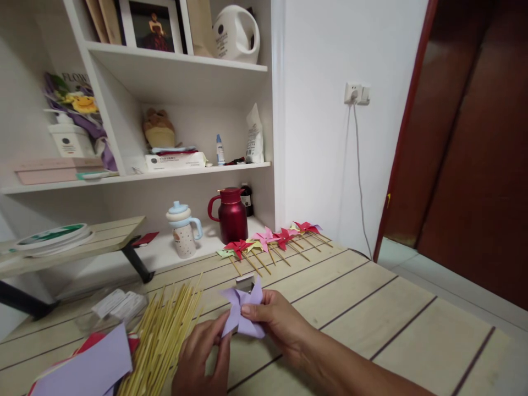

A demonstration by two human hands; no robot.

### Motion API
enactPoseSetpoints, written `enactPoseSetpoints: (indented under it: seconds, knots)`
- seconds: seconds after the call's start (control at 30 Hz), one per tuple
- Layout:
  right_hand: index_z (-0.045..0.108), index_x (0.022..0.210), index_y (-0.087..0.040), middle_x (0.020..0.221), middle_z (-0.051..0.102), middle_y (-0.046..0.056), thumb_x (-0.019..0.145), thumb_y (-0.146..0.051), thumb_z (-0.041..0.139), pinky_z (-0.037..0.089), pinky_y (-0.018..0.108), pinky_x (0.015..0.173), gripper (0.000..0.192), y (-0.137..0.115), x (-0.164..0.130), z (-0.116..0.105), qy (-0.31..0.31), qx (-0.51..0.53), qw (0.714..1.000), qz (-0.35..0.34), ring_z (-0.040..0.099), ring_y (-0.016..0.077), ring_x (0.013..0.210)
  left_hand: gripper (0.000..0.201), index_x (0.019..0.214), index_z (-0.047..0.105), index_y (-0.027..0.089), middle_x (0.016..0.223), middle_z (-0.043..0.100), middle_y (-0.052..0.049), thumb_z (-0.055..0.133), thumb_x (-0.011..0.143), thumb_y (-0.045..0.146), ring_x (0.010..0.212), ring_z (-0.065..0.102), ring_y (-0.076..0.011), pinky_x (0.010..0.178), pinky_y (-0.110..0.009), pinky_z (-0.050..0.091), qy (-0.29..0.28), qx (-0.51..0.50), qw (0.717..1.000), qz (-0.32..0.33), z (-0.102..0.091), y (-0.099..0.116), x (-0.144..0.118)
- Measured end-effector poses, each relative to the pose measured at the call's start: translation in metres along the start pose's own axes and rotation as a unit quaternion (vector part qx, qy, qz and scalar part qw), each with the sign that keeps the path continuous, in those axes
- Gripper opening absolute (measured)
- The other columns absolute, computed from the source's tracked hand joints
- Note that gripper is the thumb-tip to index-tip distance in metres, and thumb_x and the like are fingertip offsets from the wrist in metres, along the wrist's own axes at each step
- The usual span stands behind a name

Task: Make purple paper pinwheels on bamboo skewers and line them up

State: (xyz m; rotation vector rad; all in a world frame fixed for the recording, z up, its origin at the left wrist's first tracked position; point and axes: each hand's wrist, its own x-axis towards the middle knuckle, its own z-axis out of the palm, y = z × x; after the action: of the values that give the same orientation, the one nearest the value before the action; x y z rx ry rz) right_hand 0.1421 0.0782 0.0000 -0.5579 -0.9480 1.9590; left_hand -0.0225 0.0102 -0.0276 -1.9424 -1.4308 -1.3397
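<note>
A lilac paper pinwheel (237,316) with pointed folded blades is held above the table between both hands. My right hand (284,324) grips it from the right, with the thumb pressed near its centre and the other fingers behind. My left hand (204,352) pinches its lower left blade between thumb and fingers. Just behind the pinwheel's top edge shows a shiny metal object (245,283), mostly hidden. A bundle of thin wooden sticks (165,330) lies left of my left hand. Farther left is a stack of coloured paper sheets (88,366), lilac on top.
Several finished pinwheels on sticks (266,237) lie along the table's (371,319) far edge. Behind them stand a red jug (233,217) and a speckled cup (183,236). A clear box (117,305) with white packets and a small raised stand (111,231) are at left.
</note>
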Motion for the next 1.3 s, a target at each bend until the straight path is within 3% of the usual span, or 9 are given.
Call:
enactPoseSetpoints:
  seconds: [0.1, 0.23, 0.47, 0.67, 0.77, 0.9, 1.07, 1.2, 1.3]
  knots:
    - [0.075, 0.072, -0.006, 0.068, 0.073, 0.007, 0.047, -0.025, 0.094, 0.043, 0.024, 0.062, 0.037, -0.001, -0.001, 0.001, -0.005, 0.002, 1.000, 0.001, 0.062, 0.0119, 0.059, 0.031, 0.119, 0.067, 0.029, 0.093, 0.076, 0.001, 0.063, 0.088, 0.028, 0.086, 0.072, -0.0139, 0.077, -0.023, 0.053, 0.002, 0.016, 1.000, 0.020, 0.001, -0.002, -0.003]
    - [0.075, 0.072, -0.006, 0.067, 0.073, 0.006, 0.048, -0.026, 0.094, 0.041, 0.023, 0.062, 0.037, -0.002, -0.003, 0.003, -0.011, -0.008, 1.000, 0.004, 0.060, 0.0108, 0.057, 0.027, 0.114, 0.072, 0.030, 0.091, 0.073, -0.001, 0.060, 0.090, 0.031, 0.085, 0.071, -0.0158, 0.075, -0.027, 0.053, 0.006, 0.026, 1.000, -0.011, 0.000, -0.002, -0.005]
    - [0.076, 0.072, -0.007, 0.065, 0.072, 0.004, 0.047, -0.027, 0.094, 0.039, 0.022, 0.060, 0.037, 0.002, -0.003, 0.004, -0.002, -0.009, 1.000, 0.005, 0.058, 0.0099, 0.055, 0.023, 0.106, 0.071, 0.028, 0.096, 0.067, -0.003, 0.065, 0.084, 0.025, 0.087, 0.070, -0.0178, 0.079, -0.029, 0.056, 0.018, 0.020, 1.000, -0.003, -0.002, -0.001, 0.002]
    - [0.076, 0.081, -0.006, 0.072, 0.075, 0.008, 0.052, -0.026, 0.092, 0.047, 0.029, 0.072, 0.038, 0.005, -0.003, 0.001, -0.037, 0.013, 0.999, 0.017, 0.065, 0.0157, 0.064, 0.025, 0.104, 0.064, 0.023, 0.087, 0.073, -0.003, 0.066, 0.083, 0.036, 0.074, 0.070, -0.0197, 0.070, -0.033, 0.057, 0.040, -0.022, 0.992, -0.115, 0.008, 0.006, -0.001]
    - [0.076, 0.079, -0.004, 0.070, 0.075, 0.010, 0.054, -0.025, 0.092, 0.047, 0.027, 0.070, 0.036, 0.006, -0.004, 0.004, -0.038, 0.018, 0.999, 0.022, 0.066, 0.0157, 0.064, 0.022, 0.103, 0.066, 0.024, 0.085, 0.074, -0.002, 0.064, 0.085, 0.036, 0.072, 0.070, -0.0192, 0.068, -0.032, 0.057, 0.020, -0.009, 0.996, -0.088, 0.007, 0.008, -0.002]
    - [0.076, 0.078, -0.003, 0.067, 0.074, 0.010, 0.052, -0.024, 0.092, 0.047, 0.027, 0.071, 0.038, 0.005, -0.004, 0.007, -0.029, 0.037, 0.999, 0.022, 0.066, 0.0157, 0.063, 0.035, 0.118, 0.060, 0.020, 0.088, 0.072, -0.003, 0.065, 0.085, 0.030, 0.075, 0.071, -0.0175, 0.070, -0.029, 0.058, 0.028, 0.013, 0.998, -0.056, 0.004, 0.007, 0.000]
    - [0.076, 0.073, -0.006, 0.066, 0.073, 0.007, 0.048, -0.022, 0.093, 0.044, 0.024, 0.064, 0.034, 0.004, -0.004, 0.008, -0.017, 0.051, 0.998, 0.021, 0.061, 0.0119, 0.057, 0.025, 0.108, 0.068, 0.026, 0.092, 0.068, -0.003, 0.064, 0.084, 0.020, 0.085, 0.070, -0.0169, 0.078, -0.027, 0.057, 0.021, 0.020, 0.999, 0.023, 0.002, 0.003, 0.001]
    - [0.077, 0.079, -0.005, 0.067, 0.074, 0.007, 0.048, -0.021, 0.093, 0.046, 0.026, 0.068, 0.039, 0.006, -0.003, 0.007, -0.022, 0.058, 0.998, 0.020, 0.064, 0.0140, 0.060, 0.039, 0.117, 0.062, 0.023, 0.096, 0.068, -0.004, 0.070, 0.080, 0.029, 0.084, 0.068, -0.0205, 0.077, -0.033, 0.056, 0.072, -0.030, 0.995, -0.067, 0.009, 0.007, -0.001]
    - [0.077, 0.080, -0.004, 0.071, 0.074, 0.009, 0.050, -0.022, 0.093, 0.046, 0.027, 0.070, 0.038, 0.008, -0.002, 0.004, -0.023, 0.058, 0.998, 0.019, 0.064, 0.0139, 0.061, 0.033, 0.111, 0.065, 0.024, 0.094, 0.070, -0.004, 0.066, 0.082, 0.040, 0.082, 0.067, -0.0225, 0.081, -0.038, 0.053, 0.094, -0.080, 0.978, -0.170, 0.014, 0.017, -0.004]
